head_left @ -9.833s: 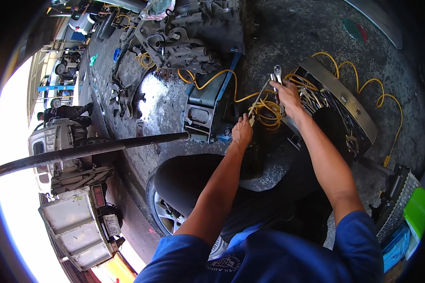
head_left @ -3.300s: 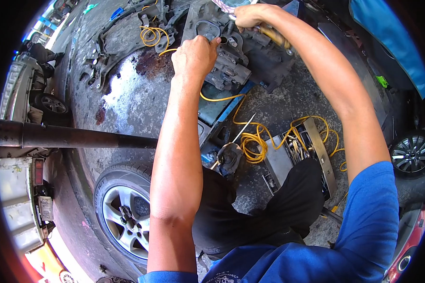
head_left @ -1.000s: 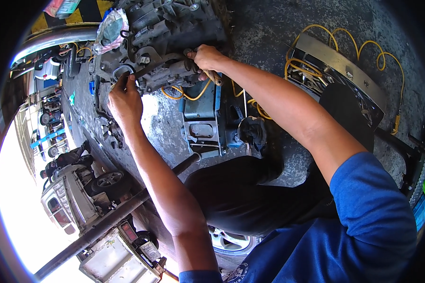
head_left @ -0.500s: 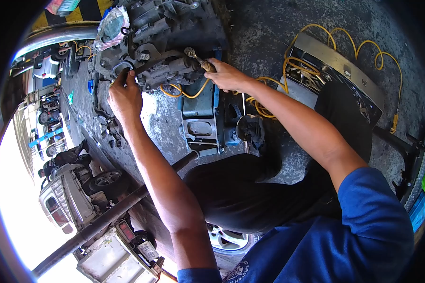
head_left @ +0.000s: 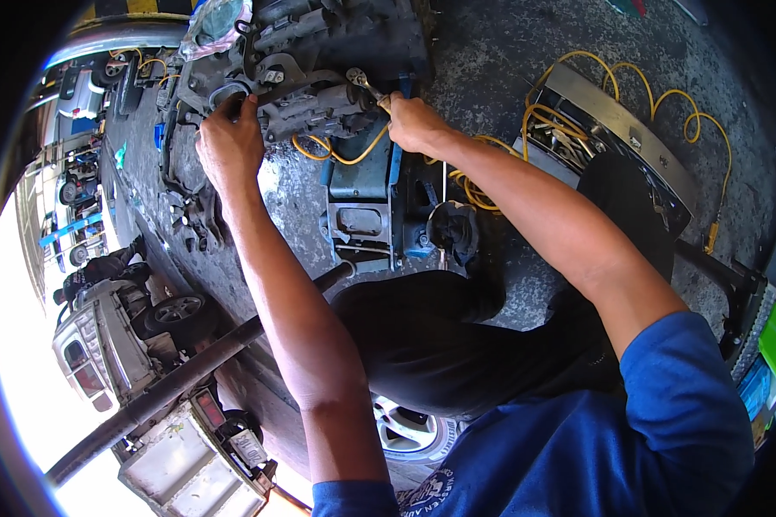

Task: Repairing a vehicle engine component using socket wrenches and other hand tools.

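A dirty grey gearbox-like metal assembly (head_left: 319, 52) fills the far middle, with bolts, brackets and cast ribs showing. My left hand (head_left: 231, 146) is at its near left side, thumb and fingers closed at the rim of a ring-shaped metal part (head_left: 224, 90); the fingertips are partly hidden. In my right hand (head_left: 417, 125) is the handle of a ratchet wrench (head_left: 359, 79), fingers wrapped round it. Its round head lies against the assembly's right part. Whether a socket sits on a bolt there, I cannot tell.
A blue-green floor jack (head_left: 359, 177) stands under the assembly. To the right, a metal toolbox (head_left: 616, 99) holds several tools, with a yellow coiled air hose (head_left: 647, 95) around it. A dark pole (head_left: 198, 388) crosses the lower left, before a damaged silver vehicle (head_left: 103, 345).
The whole view has shifted slightly, with the assembly higher in it. Both hands keep their holds; the right hand and ratchet wrench sit a little farther right.
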